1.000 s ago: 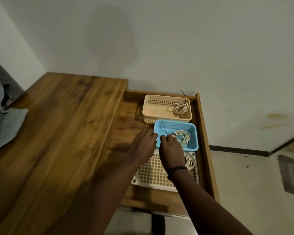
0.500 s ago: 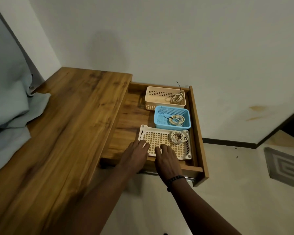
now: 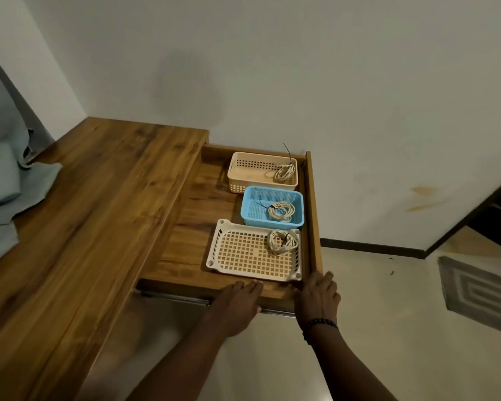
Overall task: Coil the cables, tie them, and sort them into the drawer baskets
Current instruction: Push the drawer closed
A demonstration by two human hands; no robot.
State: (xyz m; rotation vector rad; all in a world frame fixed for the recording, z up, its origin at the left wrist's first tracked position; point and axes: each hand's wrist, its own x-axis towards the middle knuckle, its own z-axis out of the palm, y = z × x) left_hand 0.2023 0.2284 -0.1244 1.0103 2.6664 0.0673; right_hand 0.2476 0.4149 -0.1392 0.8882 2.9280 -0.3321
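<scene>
Both hands, left hand (image 3: 240,302) and right hand (image 3: 318,296), rest flat-fingered on the near edge of the drawer (image 3: 185,244); three baskets with coiled cables lie beyond, a rug (image 3: 480,293) far right.

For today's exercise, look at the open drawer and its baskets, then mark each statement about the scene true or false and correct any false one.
1. Each of the three baskets holds one coiled cable. True: the beige basket, the blue basket and the white tray each hold one.
2. The blue basket is nearest the person. False: the white tray is nearest; the blue one sits in the middle.
3. Both hands rest on the drawer's front edge. True: left hand, right hand, on the drawer.
4. A cable lies loose on the desk top. False: the wooden desk top shows no cable.
5. The drawer is closed. False: it is pulled out.
</scene>
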